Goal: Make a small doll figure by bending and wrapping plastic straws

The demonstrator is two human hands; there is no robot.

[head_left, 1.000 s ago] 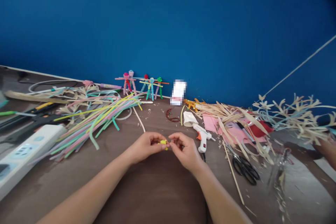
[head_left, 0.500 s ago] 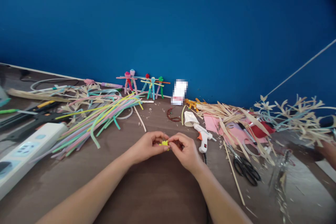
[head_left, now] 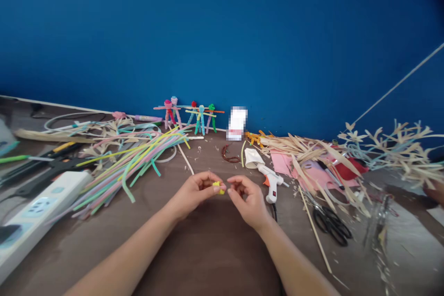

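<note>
Between the thumb and fingers of my left hand (head_left: 201,190) is a small, bunched yellow pipe cleaner (head_left: 218,187), partly covered by the fingertips. Just to its right, my right hand (head_left: 247,200) has its fingers bent and thumb a little apart, with nothing visible between them. A narrow gap separates its fingertips from the yellow piece. Both hands are above the dark table (head_left: 204,249). Beyond them, several pipe-cleaner figures (head_left: 201,119) stand against the blue wall.
Loose pipe cleaners (head_left: 138,152) and a power strip (head_left: 41,212) lie left. Right are a white glue gun (head_left: 272,182), black scissors (head_left: 331,224), pale strips (head_left: 294,148) and pink sheets (head_left: 280,163). A bead bracelet (head_left: 229,157) lies ahead. Another person's hand (head_left: 435,192) shows far right.
My right fingers have come away from the yellow pipe cleaner and spread slightly. It stays in my left hand, turned a little. The view has shifted slightly.
</note>
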